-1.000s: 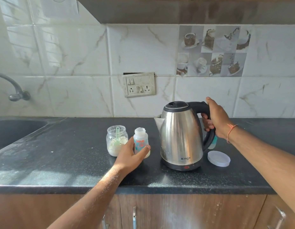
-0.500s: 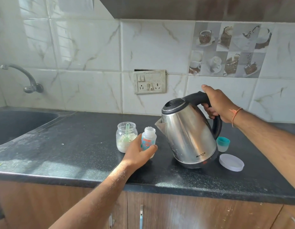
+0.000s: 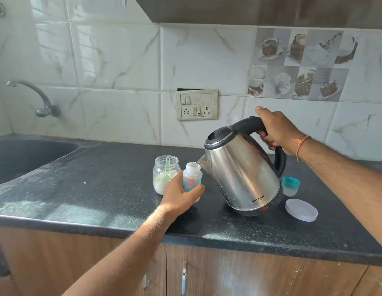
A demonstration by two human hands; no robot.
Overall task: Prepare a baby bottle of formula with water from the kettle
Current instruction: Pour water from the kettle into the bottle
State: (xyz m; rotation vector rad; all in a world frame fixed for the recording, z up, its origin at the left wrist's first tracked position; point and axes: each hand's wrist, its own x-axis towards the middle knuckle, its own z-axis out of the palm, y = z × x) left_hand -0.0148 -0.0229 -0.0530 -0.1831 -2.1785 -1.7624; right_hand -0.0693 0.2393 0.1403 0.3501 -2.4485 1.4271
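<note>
Kettle [image 3: 242, 174] tilts left, right hand [image 3: 276, 130] gripping its handle so the spout meets the bottle [image 3: 191, 178] (uncapped); left hand [image 3: 181, 195] holds it steady.

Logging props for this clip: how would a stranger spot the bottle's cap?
Find the steel kettle tilted on the black counter. Just behind its base, on the handle side, stands a small cap. Its teal top sets it apart from the flat white lid lying nearer the counter's edge.
</note>
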